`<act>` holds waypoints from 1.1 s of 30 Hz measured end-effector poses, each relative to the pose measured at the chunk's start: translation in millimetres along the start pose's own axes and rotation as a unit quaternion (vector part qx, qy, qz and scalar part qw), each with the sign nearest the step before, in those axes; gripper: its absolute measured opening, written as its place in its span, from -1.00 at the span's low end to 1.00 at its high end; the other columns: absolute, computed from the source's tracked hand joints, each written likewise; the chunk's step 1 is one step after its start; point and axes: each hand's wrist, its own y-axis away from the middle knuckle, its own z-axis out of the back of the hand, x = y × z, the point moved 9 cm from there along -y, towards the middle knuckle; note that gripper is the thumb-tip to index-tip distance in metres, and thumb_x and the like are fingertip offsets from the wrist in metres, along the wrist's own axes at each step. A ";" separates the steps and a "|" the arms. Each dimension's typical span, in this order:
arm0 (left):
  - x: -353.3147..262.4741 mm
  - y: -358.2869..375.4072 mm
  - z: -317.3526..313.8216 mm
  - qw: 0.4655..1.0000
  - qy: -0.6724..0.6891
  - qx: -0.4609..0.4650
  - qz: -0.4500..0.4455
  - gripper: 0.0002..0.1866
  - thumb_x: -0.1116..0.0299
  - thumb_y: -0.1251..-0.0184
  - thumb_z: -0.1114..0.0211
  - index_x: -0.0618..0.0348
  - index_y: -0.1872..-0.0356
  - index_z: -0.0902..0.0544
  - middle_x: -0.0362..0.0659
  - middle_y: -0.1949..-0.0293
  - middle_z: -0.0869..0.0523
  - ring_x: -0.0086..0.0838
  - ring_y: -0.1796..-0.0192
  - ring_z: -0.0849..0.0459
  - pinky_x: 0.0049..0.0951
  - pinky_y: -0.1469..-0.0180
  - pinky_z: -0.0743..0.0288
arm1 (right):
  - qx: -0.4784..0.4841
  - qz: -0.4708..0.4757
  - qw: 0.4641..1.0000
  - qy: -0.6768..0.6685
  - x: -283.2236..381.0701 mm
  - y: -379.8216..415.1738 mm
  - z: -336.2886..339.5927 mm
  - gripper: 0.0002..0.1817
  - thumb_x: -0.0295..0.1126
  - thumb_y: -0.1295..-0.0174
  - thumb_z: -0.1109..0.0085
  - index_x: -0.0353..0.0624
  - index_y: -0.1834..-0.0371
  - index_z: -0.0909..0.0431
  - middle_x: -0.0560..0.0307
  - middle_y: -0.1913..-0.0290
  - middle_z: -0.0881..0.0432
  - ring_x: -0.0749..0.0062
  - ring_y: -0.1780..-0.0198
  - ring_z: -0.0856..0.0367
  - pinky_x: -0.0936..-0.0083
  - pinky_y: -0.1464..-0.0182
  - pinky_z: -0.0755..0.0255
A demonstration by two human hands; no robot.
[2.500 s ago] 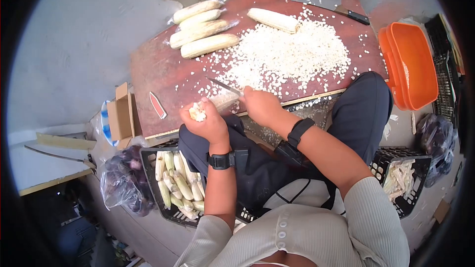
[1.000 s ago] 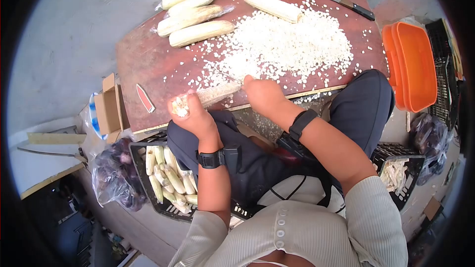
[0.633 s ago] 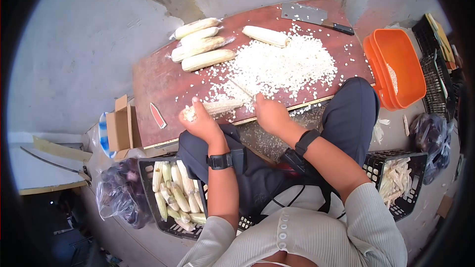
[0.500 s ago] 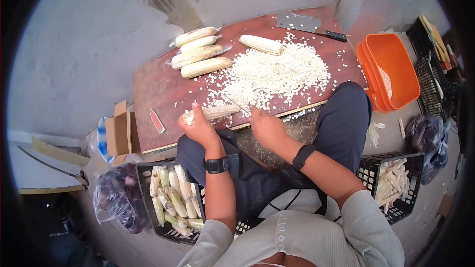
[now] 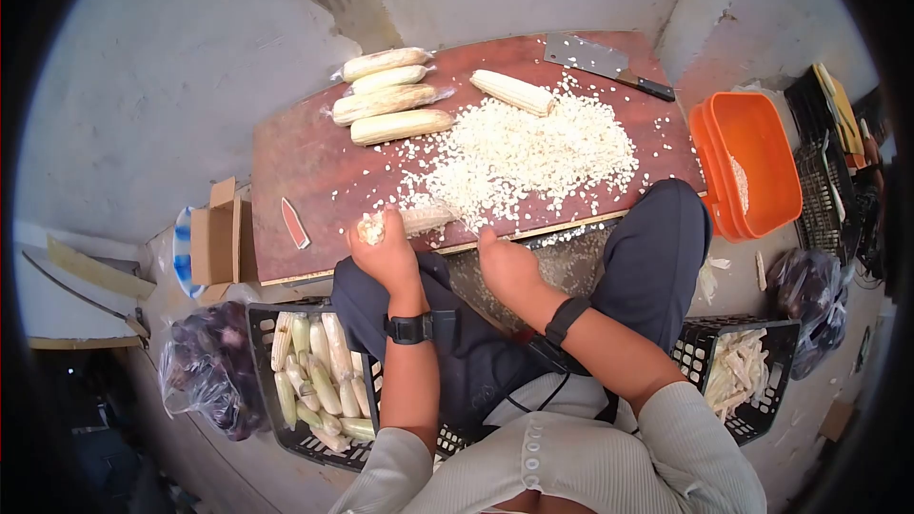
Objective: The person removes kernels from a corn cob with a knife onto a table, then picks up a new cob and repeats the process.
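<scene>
Head view: since the earlier frames, our right hand (image 5: 507,266) has drawn slightly toward the body, leaving the thin knife (image 5: 467,222) at the far end of the corn cob (image 5: 427,219); cutting appears in progress. We close it firmly on the handle and wrap our left hand (image 5: 384,252) around the cob's butt, above the near edge of the worktop (image 5: 305,157). Beyond lie pale, loose kernels (image 5: 547,152) and ribbed, cylindrical ears (image 5: 386,103) in clear film.

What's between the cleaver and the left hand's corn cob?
Head view: a heap of loose kernels, plus a corn ear lying at its far edge.
</scene>
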 end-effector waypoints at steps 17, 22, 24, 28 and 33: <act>8.3 2.8 0.8 1.000 0.008 0.008 0.001 -0.61 0.21 -0.16 -0.42 0.40 0.45 -0.51 -0.01 0.45 -0.56 -0.24 0.36 -0.49 -0.21 0.15 -0.38 | 0.034 -0.060 0.994 -0.082 -10.3 -51.3 -11.4 -0.81 -0.44 -0.23 0.06 -0.35 0.19 -0.42 -0.27 0.29 -0.66 -0.11 0.20 -0.68 0.09 0.16 -0.53; 7.1 2.0 5.9 0.990 0.109 0.015 0.087 -0.61 0.14 -0.24 -0.38 0.30 0.27 -0.51 -0.18 0.45 -0.58 -0.59 0.60 -0.50 -0.59 0.68 -0.38 | 0.016 -0.028 0.987 -0.160 -22.9 -40.0 -2.2 -0.66 -0.19 -0.39 0.15 -0.31 0.16 -0.41 -0.30 0.27 -0.61 -0.20 0.16 -0.59 -0.03 0.10 -0.42; 5.2 3.0 10.7 0.991 0.116 0.011 0.073 -0.55 0.11 -0.24 -0.37 0.39 0.30 -0.51 -0.13 0.43 -0.58 -0.58 0.61 -0.49 -0.57 0.72 -0.37 | 0.007 -0.045 0.986 -0.160 -26.6 -30.3 6.0 -0.66 -0.19 -0.39 0.14 -0.31 0.16 -0.40 -0.31 0.28 -0.61 -0.21 0.17 -0.59 -0.03 0.10 -0.42; 10.2 0.2 13.5 0.990 0.104 0.028 0.090 -0.54 0.13 -0.19 -0.41 0.41 0.26 -0.51 -0.11 0.43 -0.58 -0.54 0.59 -0.51 -0.54 0.67 -0.41 | 0.004 -0.046 0.990 -0.136 -32.4 -11.0 7.9 -0.67 -0.20 -0.38 0.14 -0.31 0.14 -0.37 -0.33 0.29 -0.61 -0.24 0.18 -0.59 -0.06 0.12 -0.41; 27.9 -6.0 11.4 0.999 0.036 0.022 -0.009 -0.55 0.26 -0.11 -0.43 0.44 0.16 -0.50 -0.01 0.24 -0.57 -0.42 0.37 -0.59 -0.45 0.49 -0.51 | 0.003 -0.048 0.992 -0.116 -17.5 2.8 11.4 -0.69 -0.22 -0.39 0.15 -0.31 0.11 -0.32 -0.34 0.35 -0.61 -0.26 0.27 -0.60 -0.08 0.19 -0.42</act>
